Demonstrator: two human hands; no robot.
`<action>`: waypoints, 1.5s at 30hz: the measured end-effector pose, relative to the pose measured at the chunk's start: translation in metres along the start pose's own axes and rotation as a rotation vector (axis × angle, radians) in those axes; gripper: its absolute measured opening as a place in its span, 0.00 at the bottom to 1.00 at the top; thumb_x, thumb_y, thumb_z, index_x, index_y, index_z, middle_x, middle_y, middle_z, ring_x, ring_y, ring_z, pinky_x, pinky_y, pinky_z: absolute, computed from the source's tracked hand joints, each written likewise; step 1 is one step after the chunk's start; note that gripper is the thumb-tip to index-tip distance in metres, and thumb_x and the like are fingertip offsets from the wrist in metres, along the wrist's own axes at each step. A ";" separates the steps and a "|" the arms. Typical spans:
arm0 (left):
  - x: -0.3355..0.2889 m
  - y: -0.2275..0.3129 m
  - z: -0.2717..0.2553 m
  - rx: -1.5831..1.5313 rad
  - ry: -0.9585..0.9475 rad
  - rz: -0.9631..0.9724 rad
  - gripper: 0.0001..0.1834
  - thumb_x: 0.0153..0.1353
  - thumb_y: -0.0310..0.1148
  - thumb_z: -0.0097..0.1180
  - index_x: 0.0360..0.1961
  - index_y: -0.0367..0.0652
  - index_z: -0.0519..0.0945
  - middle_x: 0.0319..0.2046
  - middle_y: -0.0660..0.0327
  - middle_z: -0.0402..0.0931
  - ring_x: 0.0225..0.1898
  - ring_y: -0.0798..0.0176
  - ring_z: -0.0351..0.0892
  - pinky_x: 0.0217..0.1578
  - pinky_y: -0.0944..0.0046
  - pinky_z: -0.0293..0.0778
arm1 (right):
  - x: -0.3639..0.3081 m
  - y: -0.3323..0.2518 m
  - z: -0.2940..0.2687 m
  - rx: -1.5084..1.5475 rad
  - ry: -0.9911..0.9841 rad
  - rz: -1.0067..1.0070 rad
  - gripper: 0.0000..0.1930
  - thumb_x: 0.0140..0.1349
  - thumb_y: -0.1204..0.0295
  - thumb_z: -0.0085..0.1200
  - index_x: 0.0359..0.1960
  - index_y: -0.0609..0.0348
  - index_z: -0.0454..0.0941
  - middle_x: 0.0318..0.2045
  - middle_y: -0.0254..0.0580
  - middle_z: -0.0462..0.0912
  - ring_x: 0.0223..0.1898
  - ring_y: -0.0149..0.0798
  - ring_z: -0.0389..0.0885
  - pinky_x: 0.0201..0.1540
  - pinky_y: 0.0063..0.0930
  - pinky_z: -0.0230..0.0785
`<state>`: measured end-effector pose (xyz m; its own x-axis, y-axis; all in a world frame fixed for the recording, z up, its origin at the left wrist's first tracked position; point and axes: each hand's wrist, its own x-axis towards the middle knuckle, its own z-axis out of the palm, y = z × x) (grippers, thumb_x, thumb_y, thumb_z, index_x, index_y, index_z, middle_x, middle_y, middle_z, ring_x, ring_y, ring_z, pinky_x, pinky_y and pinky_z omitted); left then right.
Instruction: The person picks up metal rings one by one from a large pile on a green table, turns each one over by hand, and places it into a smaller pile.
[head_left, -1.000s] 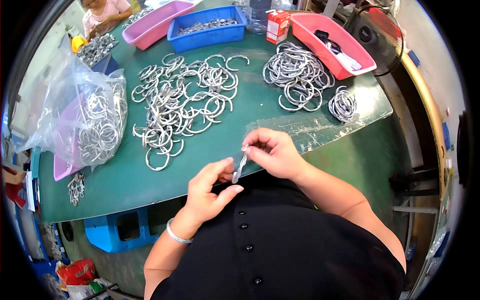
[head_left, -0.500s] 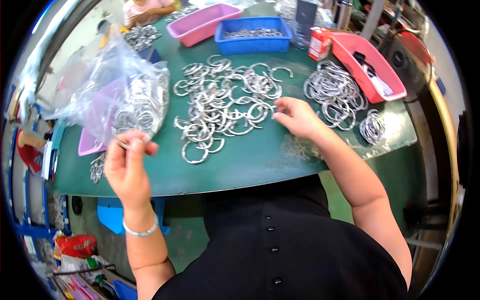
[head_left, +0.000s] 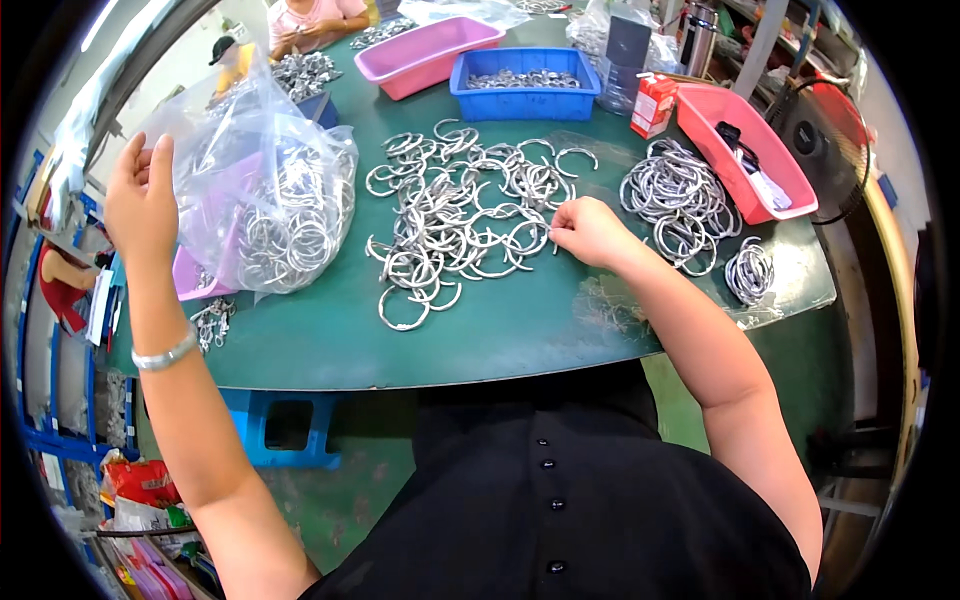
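My left hand is raised at the far left beside a clear plastic bag. Its thumb and fingers point up, somewhat apart, and no bangle shows in it. Inside the bag lie many silver bangles. A loose pile of open, C-shaped silver bangles spreads over the middle of the green table. At that pile's right edge my right hand pinches thumb and fingers together on the end of one bangle; its fingertips partly hide the contact.
Another bangle heap and a small bundle lie to the right. Behind stand a pink tray, a blue tray of metal parts, a red carton and a pink bin. Another person sits across the table.
My left hand has swung up and left from in front of the bag, and its pinched fingers have loosened. My right fingers have closed together at the pile's edge. The view has shifted slightly.
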<state>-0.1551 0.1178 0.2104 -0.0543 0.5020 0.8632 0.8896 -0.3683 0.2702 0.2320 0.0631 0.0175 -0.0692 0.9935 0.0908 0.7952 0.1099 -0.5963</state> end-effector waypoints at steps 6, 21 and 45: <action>-0.077 0.062 0.002 -0.131 0.065 0.375 0.12 0.48 0.24 0.55 0.36 0.37 0.76 0.31 0.58 0.74 0.33 0.62 0.72 0.36 0.67 0.67 | -0.002 -0.003 -0.004 0.207 -0.001 0.148 0.06 0.44 0.74 0.50 0.21 0.65 0.74 0.18 0.47 0.76 0.21 0.39 0.76 0.26 0.30 0.68; -0.210 0.097 0.047 -0.648 -0.510 0.085 0.06 0.47 0.20 0.53 0.29 0.36 0.76 0.27 0.57 0.72 0.26 0.63 0.71 0.27 0.70 0.67 | -0.002 -0.015 0.004 0.787 -0.011 0.382 0.04 0.49 0.80 0.46 0.27 0.67 0.69 0.18 0.40 0.73 0.17 0.32 0.75 0.15 0.20 0.66; -0.237 0.101 0.051 -0.816 -0.657 -0.191 0.03 0.49 0.20 0.52 0.27 0.34 0.76 0.24 0.59 0.73 0.24 0.69 0.69 0.25 0.73 0.65 | -0.027 -0.036 0.006 1.081 0.043 0.335 0.15 0.51 0.81 0.44 0.43 0.71 0.62 0.24 0.42 0.73 0.21 0.34 0.76 0.21 0.22 0.70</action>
<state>-0.0295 0.0010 0.0112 0.3109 0.8411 0.4426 0.3060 -0.5295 0.7912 0.2014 0.0328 0.0320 0.0865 0.9783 -0.1883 -0.1696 -0.1718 -0.9704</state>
